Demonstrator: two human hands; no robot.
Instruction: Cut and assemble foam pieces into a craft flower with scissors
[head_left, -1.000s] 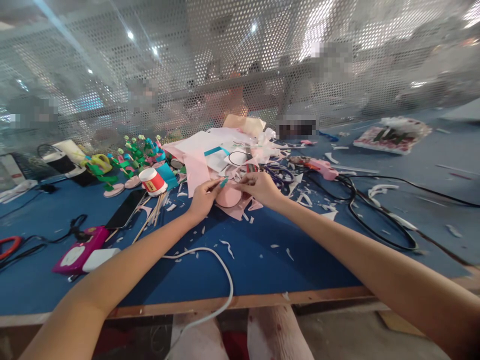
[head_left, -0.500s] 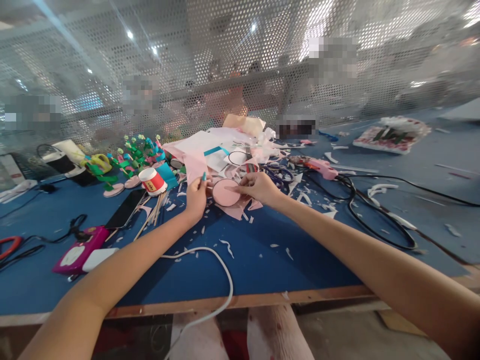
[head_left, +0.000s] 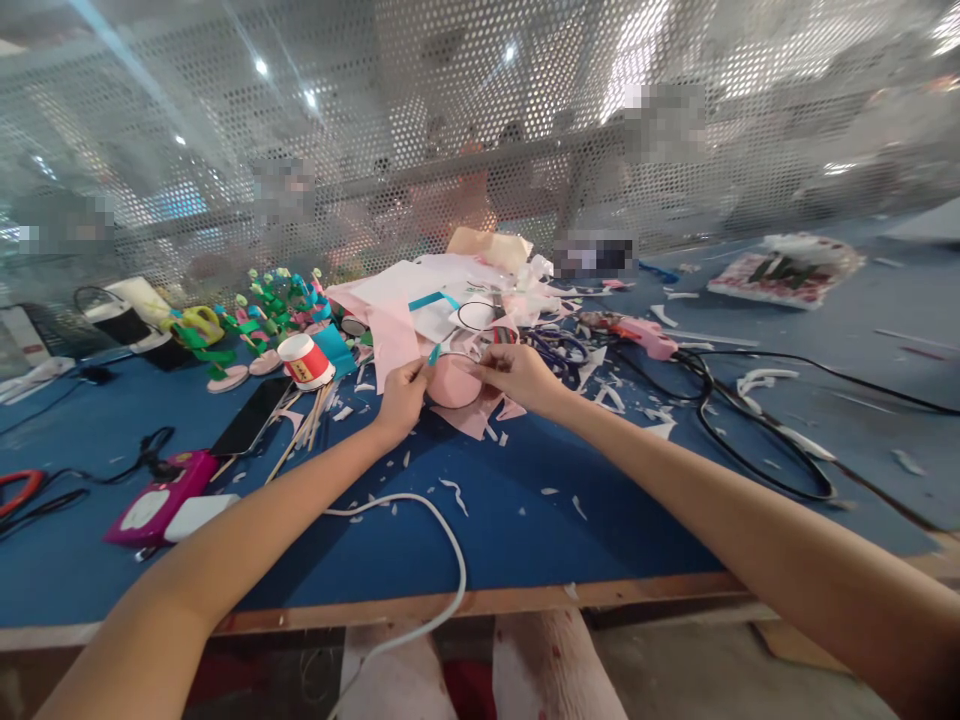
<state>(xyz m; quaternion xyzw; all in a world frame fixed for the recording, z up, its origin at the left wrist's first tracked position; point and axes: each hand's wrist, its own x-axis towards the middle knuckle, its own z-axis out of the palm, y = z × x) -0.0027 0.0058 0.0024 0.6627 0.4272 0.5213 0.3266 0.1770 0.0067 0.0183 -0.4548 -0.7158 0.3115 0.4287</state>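
A flat pink disc with a dark rim (head_left: 454, 388) is between my two hands, above scraps of pink paper. My left hand (head_left: 403, 402) pinches the disc's left edge with closed fingers. A small teal bit (head_left: 433, 354) shows at those fingertips; whether it is a strip or part of the hand, I cannot tell. On the other side, my right hand (head_left: 523, 379) has thumb and fingers closed on the disc's upper right edge. Just beyond lie a pink sheet (head_left: 394, 345) and a thin dark ring (head_left: 475, 317).
Left: a red and white paper cup (head_left: 306, 362), wooden sticks (head_left: 306, 432), a phone (head_left: 251, 418), a magenta power strip (head_left: 161, 500) and green craft plants (head_left: 281, 300). Right: a pink glue gun (head_left: 646, 337) with a looped black cable. A white cable (head_left: 450, 540) crosses the front edge.
My left hand has moved slightly right and in over the disc's left edge, with the teal bit moving along. The disc appears tipped a little. My right hand has barely moved.
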